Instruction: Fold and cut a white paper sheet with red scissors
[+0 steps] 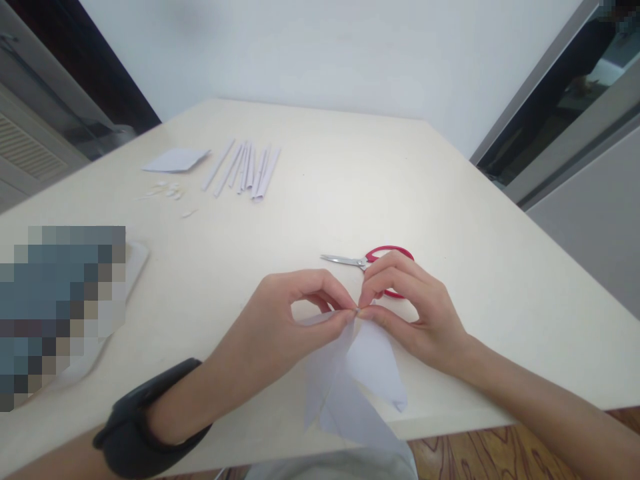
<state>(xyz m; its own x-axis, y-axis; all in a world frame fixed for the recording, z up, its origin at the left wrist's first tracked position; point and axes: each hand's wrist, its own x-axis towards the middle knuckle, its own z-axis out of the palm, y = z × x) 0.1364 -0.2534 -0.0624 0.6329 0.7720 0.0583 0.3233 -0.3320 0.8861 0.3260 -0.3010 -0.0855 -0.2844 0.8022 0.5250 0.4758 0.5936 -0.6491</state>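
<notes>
Above the table's near edge, my left hand (pixel 305 310) and my right hand (pixel 413 303) meet fingertip to fingertip. Both pinch the upper middle of a white folded paper piece (pixel 373 363), whose pointed flaps fan out and hang below. A tiny spot shows where the thumbs and forefingers come together, too small to make out. Just behind my right hand lie scissors (pixel 345 260) with red handles, partly covered by its fingers; their blades point left.
Several rolled paper tubes (pixel 247 167) lie at the back left, beside a stack of white paper (pixel 177 160) and small scraps (pixel 167 190). A blurred-out object (pixel 60 313) on a white sheet sits at the left. A wall (pixel 325 53) rises behind the table.
</notes>
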